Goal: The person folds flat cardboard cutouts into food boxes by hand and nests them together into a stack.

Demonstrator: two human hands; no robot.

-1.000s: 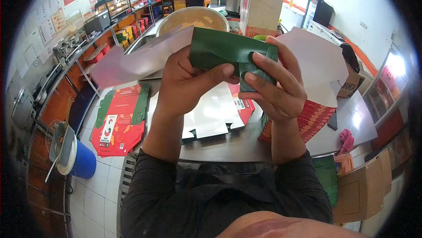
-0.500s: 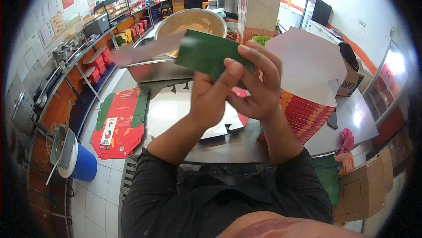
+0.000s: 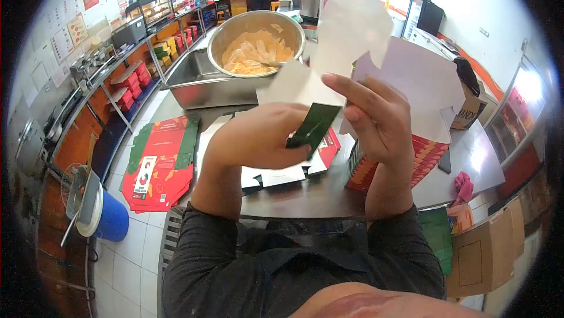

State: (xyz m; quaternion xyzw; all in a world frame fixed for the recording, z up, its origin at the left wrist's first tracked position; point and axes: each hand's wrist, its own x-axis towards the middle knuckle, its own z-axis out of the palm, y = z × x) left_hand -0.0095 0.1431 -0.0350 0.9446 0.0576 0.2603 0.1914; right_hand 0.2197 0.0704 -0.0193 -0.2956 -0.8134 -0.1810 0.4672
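Left fingers [image 3: 282, 157] pinch folded card carton [image 3: 341, 39], glossy green outside, matte white inside; right fingers [image 3: 363, 92] half-curled, contact unclear.

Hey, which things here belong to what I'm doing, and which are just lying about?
Likely the job:
held carton
flat red-and-green cartons
white-faced flat cartons
stacked cartons

Likely just lying about:
pink cloth
metal bowl
blue bucket

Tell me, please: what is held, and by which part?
A carton, held by its green panel in the left hand; whether the right hand grips too is unclear.
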